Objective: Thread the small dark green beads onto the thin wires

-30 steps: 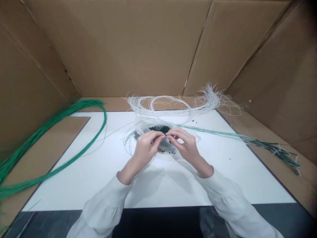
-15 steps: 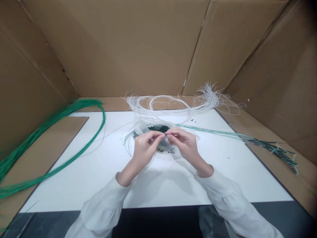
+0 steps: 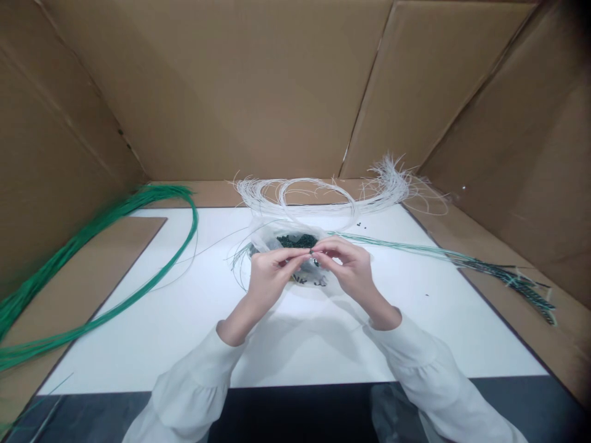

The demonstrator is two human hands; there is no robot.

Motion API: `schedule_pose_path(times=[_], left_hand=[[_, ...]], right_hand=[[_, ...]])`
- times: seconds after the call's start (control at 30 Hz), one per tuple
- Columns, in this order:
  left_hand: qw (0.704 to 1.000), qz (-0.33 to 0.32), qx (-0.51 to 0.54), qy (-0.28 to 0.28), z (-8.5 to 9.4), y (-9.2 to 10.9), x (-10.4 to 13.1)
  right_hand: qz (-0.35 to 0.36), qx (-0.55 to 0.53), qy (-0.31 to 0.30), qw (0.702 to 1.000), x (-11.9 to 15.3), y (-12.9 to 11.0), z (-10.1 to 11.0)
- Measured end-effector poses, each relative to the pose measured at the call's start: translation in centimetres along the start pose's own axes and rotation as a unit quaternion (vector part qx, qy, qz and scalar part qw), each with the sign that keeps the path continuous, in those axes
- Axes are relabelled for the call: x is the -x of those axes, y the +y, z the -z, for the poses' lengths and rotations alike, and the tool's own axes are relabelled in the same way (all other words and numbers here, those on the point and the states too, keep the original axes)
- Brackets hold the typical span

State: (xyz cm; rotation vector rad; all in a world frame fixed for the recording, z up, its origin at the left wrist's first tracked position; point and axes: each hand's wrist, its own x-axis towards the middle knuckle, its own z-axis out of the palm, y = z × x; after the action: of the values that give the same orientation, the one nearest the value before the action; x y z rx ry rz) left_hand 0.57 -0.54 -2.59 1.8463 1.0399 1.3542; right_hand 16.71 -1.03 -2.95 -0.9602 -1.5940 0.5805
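Observation:
My left hand (image 3: pixel 272 271) and my right hand (image 3: pixel 346 264) meet fingertip to fingertip, thumbs and forefingers pinched. A small dark piece (image 3: pixel 311 251), too small to name, shows at the right fingertips where they meet. Whatever the left fingers grip is hidden. Just beyond and below them stands an open clear plastic bag (image 3: pixel 263 237) with dark marks on its front. Many tiny dark green pieces (image 3: pixel 298 240) lie inside it. Thin green strands (image 3: pixel 239 255) stick out at the bag's left side, and one fine strand runs away to the left.
A large bundle of green strands (image 3: pixel 92 231) curves along the left. Coiled white strands (image 3: pixel 318 200) lie at the back. Green strands with dark, patterned ends (image 3: pixel 521 286) stretch right across the white board (image 3: pixel 415 332). Cardboard walls (image 3: pixel 231 92) enclose the back and sides.
My hands have shifted slightly, with the left fingers straighter and the fingertips a little farther right. The dark piece between them shows more clearly. The strands and bag stay put.

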Motion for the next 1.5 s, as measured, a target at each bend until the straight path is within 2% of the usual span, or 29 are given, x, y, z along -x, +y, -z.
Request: schedule_pose_path(times=[0.1,0.27,0.4,0.7,0.97,1.27,1.5], left_hand=[[1.0,0.004,-0.024,-0.004,0.07,0.33,-0.23],[0.998,-0.005,-0.057,-0.017,0.24,0.46,-0.5],[0.997,-0.025,-0.068,-0.019,0.34,0.22,-0.51],[0.991,-0.055,-0.114,-0.05,0.27,0.34,-0.4],[0.994,-0.018,-0.102,-0.034,0.2,0.22,-0.52],[0.993,-0.023,-0.112,-0.026,0.16,0.19,-0.42],[0.994,0.06,-0.084,-0.044,0.36,0.41,-1.06]], right_hand=[[-0.004,0.002,0.006,1.0,-0.02,-0.06,0.07],[-0.051,-0.034,0.035,0.998,-0.06,0.06,0.23],[-0.067,-0.05,0.013,0.996,-0.18,0.11,0.37],[-0.025,-0.001,-0.054,0.998,-0.2,0.23,0.41],[-0.057,-0.004,-0.026,0.998,-0.41,0.26,0.62],[-0.034,0.03,-0.07,0.997,-0.32,-0.1,0.47],[-0.107,-0.019,0.002,0.994,-0.65,0.51,1.02]])
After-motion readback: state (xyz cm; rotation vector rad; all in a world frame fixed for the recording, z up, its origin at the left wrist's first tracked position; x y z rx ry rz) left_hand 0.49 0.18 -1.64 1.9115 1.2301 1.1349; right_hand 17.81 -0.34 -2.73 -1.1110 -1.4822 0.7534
